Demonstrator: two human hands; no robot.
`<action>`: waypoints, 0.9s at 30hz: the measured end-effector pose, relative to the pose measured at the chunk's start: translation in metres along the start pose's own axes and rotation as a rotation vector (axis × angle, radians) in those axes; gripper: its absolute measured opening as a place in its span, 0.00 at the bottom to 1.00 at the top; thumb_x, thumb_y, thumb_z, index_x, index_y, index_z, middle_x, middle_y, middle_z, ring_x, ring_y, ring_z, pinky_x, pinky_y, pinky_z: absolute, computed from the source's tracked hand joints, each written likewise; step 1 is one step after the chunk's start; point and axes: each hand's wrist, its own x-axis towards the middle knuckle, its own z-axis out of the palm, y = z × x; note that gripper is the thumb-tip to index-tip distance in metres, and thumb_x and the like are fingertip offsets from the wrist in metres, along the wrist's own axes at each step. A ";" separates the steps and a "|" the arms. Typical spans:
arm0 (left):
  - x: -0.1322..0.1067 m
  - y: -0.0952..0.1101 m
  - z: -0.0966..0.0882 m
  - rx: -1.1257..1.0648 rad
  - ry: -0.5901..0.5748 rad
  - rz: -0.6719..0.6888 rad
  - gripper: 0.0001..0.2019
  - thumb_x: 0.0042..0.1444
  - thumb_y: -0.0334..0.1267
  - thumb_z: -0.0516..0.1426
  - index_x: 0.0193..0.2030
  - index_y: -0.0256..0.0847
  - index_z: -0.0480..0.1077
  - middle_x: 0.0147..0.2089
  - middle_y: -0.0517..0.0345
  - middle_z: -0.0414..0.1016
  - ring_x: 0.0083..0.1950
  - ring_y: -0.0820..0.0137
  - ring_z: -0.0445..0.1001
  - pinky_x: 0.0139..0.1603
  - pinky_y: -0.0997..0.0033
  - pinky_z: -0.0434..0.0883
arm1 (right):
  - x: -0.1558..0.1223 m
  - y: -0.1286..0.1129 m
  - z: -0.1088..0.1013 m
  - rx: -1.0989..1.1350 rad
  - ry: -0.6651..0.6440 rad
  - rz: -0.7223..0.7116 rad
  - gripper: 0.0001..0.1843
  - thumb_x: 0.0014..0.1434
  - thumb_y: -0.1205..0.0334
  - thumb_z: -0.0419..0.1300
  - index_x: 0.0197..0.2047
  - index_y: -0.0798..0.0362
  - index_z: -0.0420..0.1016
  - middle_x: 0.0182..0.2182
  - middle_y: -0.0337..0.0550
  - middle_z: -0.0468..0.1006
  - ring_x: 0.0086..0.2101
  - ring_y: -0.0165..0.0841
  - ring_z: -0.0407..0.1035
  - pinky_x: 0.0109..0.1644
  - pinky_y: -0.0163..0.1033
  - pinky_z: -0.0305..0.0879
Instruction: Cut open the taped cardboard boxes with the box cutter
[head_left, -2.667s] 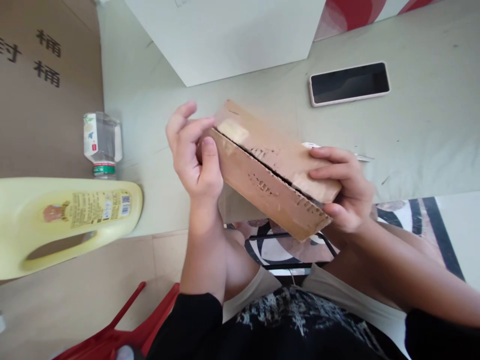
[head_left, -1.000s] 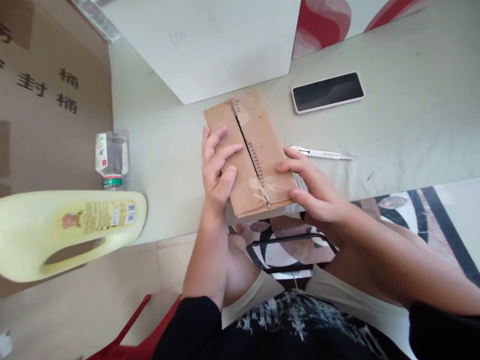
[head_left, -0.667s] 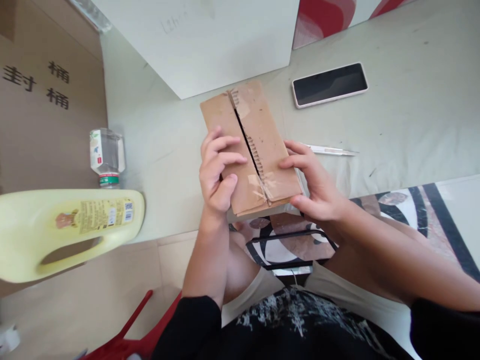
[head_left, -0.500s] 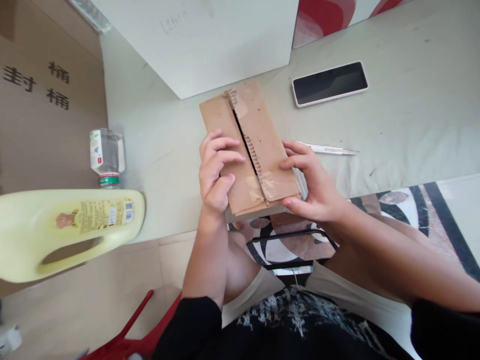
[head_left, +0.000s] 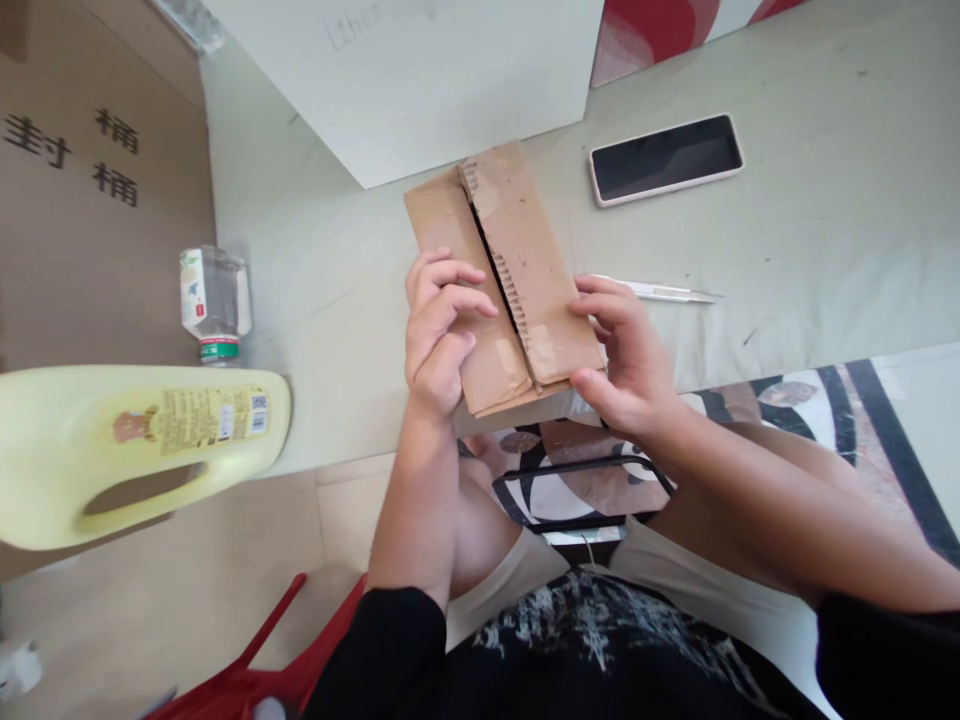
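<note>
A flat brown cardboard box (head_left: 536, 255) lies tilted on the table in front of me, its top flaps parted by a narrow dark slit with a torn, ridged edge. Clear tape shows near both ends of the slit. My left hand (head_left: 444, 335) grips the left side, its bent fingers over the left flap. Along the right edge, my right hand (head_left: 626, 345) has its thumb by the near corner and its fingers against the side. Just beyond that hand lies a slim white and silver pen-like tool (head_left: 671, 293), its near end hidden behind the fingers.
A phone (head_left: 667, 160) lies at the upper right. Behind the box stands a large white box (head_left: 450, 80). To the left are a clear bottle with a green cap (head_left: 219, 300), a yellow jug (head_left: 150, 440) and a big carton (head_left: 97, 260). The table's near edge runs below my hands.
The view has shifted slightly. The far end of the cardboard box sits a little farther away, and my right fingers have shifted slightly along its edge. Both hands stay on it.
</note>
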 end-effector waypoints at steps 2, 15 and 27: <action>0.001 0.003 0.001 -0.018 0.001 0.005 0.20 0.60 0.63 0.52 0.37 0.51 0.72 0.51 0.56 0.74 0.66 0.54 0.64 0.75 0.41 0.58 | -0.001 0.000 0.002 -0.004 0.021 0.000 0.29 0.62 0.49 0.63 0.64 0.40 0.65 0.64 0.51 0.65 0.64 0.46 0.62 0.58 0.55 0.73; 0.006 0.012 -0.007 0.121 -0.119 -0.016 0.18 0.65 0.54 0.47 0.39 0.51 0.75 0.52 0.55 0.75 0.66 0.54 0.63 0.75 0.41 0.59 | 0.009 -0.008 -0.002 -0.209 0.083 -0.177 0.17 0.67 0.55 0.58 0.59 0.42 0.70 0.58 0.49 0.69 0.59 0.44 0.68 0.63 0.57 0.71; 0.012 0.028 -0.015 0.219 -0.285 -0.175 0.14 0.60 0.36 0.50 0.37 0.48 0.78 0.59 0.59 0.74 0.75 0.55 0.56 0.79 0.42 0.57 | 0.006 -0.007 -0.003 -0.169 0.069 -0.129 0.17 0.66 0.56 0.60 0.57 0.43 0.70 0.59 0.49 0.69 0.60 0.43 0.67 0.64 0.57 0.69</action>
